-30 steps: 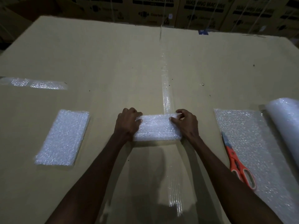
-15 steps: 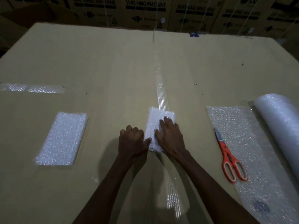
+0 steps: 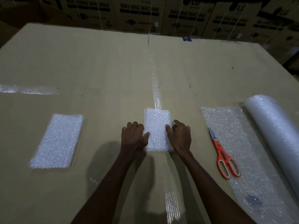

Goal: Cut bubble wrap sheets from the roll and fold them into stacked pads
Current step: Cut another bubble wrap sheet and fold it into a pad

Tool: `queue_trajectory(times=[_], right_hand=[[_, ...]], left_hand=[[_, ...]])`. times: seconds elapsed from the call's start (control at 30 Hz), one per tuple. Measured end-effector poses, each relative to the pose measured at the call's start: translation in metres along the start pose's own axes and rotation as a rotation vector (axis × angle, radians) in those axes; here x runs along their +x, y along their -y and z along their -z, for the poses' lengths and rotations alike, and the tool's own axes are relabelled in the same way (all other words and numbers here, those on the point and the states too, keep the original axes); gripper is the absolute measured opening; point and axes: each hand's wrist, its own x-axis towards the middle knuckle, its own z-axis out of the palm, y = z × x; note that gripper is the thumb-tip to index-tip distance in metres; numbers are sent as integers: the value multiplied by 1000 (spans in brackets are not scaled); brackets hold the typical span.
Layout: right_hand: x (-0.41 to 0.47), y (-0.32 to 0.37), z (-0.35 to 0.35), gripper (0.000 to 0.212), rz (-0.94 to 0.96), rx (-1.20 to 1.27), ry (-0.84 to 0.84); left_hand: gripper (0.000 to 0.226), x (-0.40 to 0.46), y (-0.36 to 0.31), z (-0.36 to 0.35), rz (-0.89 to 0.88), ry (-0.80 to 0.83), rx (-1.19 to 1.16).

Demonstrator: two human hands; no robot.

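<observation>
Turned lengthwise since a second ago, the folded bubble wrap pad (image 3: 157, 130) lies mid-cardboard, left hand (image 3: 133, 138) and right hand (image 3: 180, 137) flanking its long sides, thumbs pressing its top. Bare cardboard worktop (image 3: 105, 65) stretches beyond toward the far edge.

We are seeing open cardboard top (image 3: 105, 70) lying ahead; a finished pad (image 3: 58, 140) is blocking the left, scissors (image 3: 224, 156) and the bubble wrap roll (image 3: 275, 130) are crowding the right.
</observation>
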Motion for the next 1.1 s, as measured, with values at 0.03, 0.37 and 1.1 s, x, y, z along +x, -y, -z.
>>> queue_trajectory(times=[0.03, 0.37, 1.1], right_hand=[[1, 0, -2, 44, -32, 19, 18], [-7, 26, 27, 16, -438, 963, 371], [-92, 2, 91, 38, -180, 1016, 514]], left_hand=[[37, -1, 0, -1, 1, -8, -7], [77, 13, -5, 31, 348, 406, -459], [20, -62, -39, 131, 510, 384, -1179]])
